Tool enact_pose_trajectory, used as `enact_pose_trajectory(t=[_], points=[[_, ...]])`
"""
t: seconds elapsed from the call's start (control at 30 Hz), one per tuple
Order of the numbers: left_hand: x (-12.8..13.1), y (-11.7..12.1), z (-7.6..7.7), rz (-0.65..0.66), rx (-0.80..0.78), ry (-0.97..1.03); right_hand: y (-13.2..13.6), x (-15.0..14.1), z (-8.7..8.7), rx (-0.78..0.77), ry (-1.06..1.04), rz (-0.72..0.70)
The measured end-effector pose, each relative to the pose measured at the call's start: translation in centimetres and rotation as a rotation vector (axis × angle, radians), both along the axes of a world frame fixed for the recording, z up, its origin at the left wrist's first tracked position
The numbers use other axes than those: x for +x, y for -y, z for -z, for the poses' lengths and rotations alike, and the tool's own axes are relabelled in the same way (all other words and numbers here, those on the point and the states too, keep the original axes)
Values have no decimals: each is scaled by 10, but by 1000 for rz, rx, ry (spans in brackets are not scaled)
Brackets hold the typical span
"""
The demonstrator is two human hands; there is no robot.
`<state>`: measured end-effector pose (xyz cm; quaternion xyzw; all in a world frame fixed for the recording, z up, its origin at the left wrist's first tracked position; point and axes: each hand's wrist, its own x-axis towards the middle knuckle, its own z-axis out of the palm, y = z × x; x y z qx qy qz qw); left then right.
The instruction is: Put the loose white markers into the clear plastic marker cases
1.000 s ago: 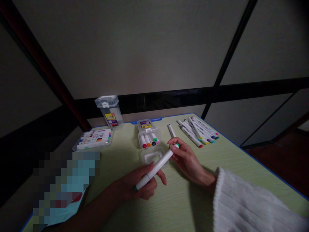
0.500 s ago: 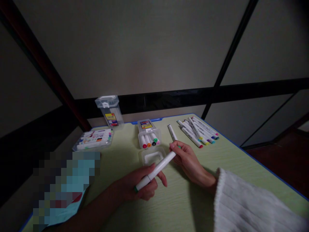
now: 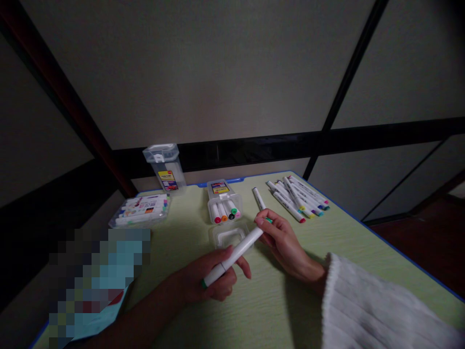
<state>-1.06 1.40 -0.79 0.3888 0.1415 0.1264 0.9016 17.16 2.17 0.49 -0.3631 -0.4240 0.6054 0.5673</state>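
A white marker (image 3: 240,251) with green ends slants up to the right between my two hands. My left hand (image 3: 218,278) is closed around its lower part, with the index finger reaching out past the barrel. The fingers of my right hand (image 3: 285,242) pinch its upper end, where a bit of green shows between them. Whether a cap there is seated or loose, I cannot tell. Just behind, an open clear case (image 3: 210,209) lies on its side with several markers (image 3: 225,212) in it. Its lid (image 3: 214,235) rests toward me, partly behind the held marker.
Several loose white markers (image 3: 296,196) lie heaped at the right, one single marker (image 3: 258,198) apart from them. A tall clear case (image 3: 174,169) stands at the back left. Before it lies a flat pack of markers (image 3: 140,211). The blue-edged table (image 3: 261,310) meets a wall.
The right fingers have shifted slightly at the marker's upper end, and more green shows there. The left hand and everything on the table stay as they were.
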Motion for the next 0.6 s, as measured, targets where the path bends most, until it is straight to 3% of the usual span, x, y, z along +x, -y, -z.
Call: enact_pose_trajectory(t=[0.3,0.6], points=[[0,3,-2,-49,22,10,2,-1,-2,3,-67,-44],[0,2,-1,2,18,5,-1,1,2,-10,-67,-56]])
